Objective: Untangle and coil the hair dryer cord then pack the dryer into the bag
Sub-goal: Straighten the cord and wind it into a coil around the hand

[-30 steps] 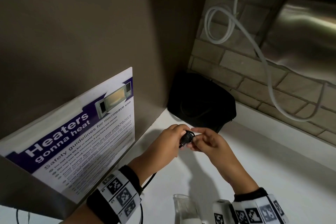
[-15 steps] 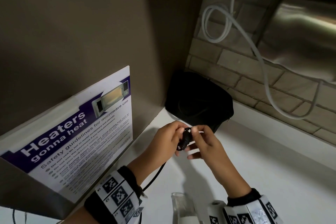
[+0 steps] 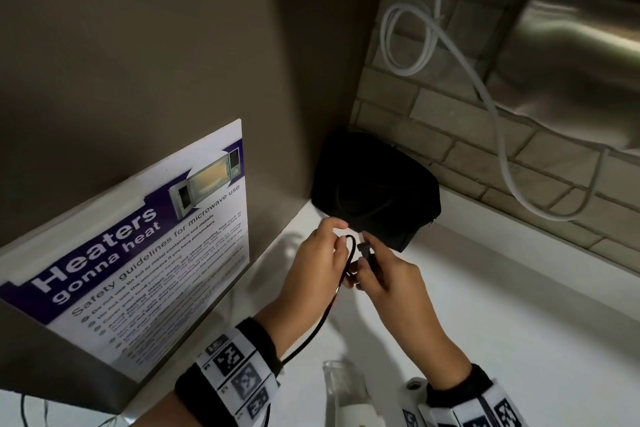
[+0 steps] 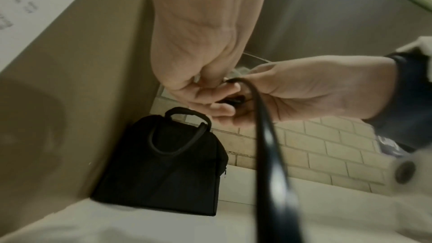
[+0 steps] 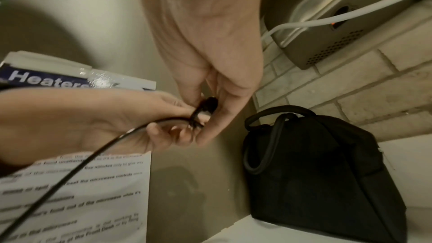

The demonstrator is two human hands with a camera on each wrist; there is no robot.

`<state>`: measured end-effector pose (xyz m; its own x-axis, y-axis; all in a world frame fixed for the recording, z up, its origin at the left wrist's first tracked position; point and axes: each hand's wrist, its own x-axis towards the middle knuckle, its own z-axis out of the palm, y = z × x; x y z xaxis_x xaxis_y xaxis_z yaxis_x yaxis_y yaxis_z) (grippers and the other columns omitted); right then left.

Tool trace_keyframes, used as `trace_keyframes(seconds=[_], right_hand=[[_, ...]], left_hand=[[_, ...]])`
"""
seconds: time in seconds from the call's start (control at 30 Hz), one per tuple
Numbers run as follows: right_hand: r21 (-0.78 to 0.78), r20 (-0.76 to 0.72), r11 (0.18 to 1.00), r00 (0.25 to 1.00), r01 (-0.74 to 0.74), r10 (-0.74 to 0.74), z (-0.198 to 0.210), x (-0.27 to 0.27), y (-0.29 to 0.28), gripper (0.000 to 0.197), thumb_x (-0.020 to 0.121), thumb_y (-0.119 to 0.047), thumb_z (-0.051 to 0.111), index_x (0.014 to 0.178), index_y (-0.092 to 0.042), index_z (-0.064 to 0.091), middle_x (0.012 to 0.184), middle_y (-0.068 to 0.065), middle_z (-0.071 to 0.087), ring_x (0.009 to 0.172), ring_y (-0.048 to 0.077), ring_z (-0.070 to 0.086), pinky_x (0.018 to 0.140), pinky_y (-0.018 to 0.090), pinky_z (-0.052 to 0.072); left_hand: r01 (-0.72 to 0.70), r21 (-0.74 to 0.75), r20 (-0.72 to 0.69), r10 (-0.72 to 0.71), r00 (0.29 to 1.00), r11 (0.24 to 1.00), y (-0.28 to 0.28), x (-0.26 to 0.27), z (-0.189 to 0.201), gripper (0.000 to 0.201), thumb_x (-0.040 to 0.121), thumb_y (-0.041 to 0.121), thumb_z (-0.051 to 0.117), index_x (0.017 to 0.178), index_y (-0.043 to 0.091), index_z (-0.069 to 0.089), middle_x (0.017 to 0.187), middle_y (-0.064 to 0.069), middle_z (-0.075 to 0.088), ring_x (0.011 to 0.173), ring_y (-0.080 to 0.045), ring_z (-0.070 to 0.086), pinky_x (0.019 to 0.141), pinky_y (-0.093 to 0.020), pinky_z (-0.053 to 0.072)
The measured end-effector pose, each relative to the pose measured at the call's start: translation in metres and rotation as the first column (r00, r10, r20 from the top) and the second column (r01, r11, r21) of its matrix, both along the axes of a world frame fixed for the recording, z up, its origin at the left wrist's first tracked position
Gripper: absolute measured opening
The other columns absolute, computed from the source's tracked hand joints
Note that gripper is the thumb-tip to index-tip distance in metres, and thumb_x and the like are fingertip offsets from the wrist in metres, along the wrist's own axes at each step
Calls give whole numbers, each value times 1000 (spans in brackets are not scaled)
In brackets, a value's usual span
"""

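Observation:
A thin black cord (image 3: 317,326) runs up from below the frame to my two hands, which meet above the white counter (image 3: 502,322). My left hand (image 3: 322,260) pinches a small loop of the cord (image 5: 98,152) near its end. My right hand (image 3: 377,267) pinches the black plug (image 3: 364,248) between thumb and fingers; the plug (image 5: 209,104) shows in the right wrist view too. A black zipped bag (image 3: 377,191) with looped handles (image 4: 184,130) stands upright in the corner just beyond the hands. The hair dryer itself is out of sight.
A microwave safety poster (image 3: 145,253) leans on the brown side wall at left. A white cable (image 3: 495,114) hangs in loops on the brick back wall beside a steel appliance (image 3: 571,55). A clear glass vessel (image 3: 346,395) stands at the bottom edge between my wrists.
The hands have parted slightly, and a small loop of cord now shows between them. The right hand has shifted its pinch along to the plug end.

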<state>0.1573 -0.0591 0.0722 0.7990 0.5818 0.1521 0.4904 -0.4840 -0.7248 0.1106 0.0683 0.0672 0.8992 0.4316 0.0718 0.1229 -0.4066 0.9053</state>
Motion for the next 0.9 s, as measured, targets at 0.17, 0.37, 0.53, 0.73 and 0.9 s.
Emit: trace_keyframes(seconds=[0.17,0.37,0.53,0.73,0.9], right_hand=[[389,-237,913,971,120,-26,2,9,-11,27,88,0,61,110,-17,60,93,2,73,91,15,70,78,30,58],[503,-389,796,910,338,-141,-2,28,-31,10,87,0,64,90,-8,58,93,11,72,89,20,71,77,30,58],[204,-185,917,933,343,-308,-25,42,-50,18,82,-4,70,76,-18,60,72,-1,70,67,16,68,66,24,52],[23,-14,922,922,386,-386,-44,55,-66,20,82,-7,68,72,-22,61,71,-7,68,71,6,60,59,13,44],[-57,19,930,931,364,-364,-48,61,-65,14,81,-10,71,77,-19,60,71,-6,68,64,5,63,56,12,42]], left_hand=[[-19,-277,-20,13,1000,961,9,-2,-3,21,100,14,38,116,13,50,99,-9,60,36,-8,56,32,-20,34],[186,-334,-121,-238,964,924,23,-7,1,29,96,29,51,101,5,65,83,0,68,43,-9,44,42,-18,34],[180,-308,-25,-197,980,934,31,-7,1,13,90,10,60,97,5,69,74,2,67,56,5,55,53,-5,38],[6,-227,119,21,993,974,46,-1,11,21,95,10,50,97,16,70,75,4,63,53,6,52,49,-4,33],[-59,-197,208,101,973,979,46,3,12,24,96,11,49,95,23,69,72,10,66,57,2,55,54,-6,35]])
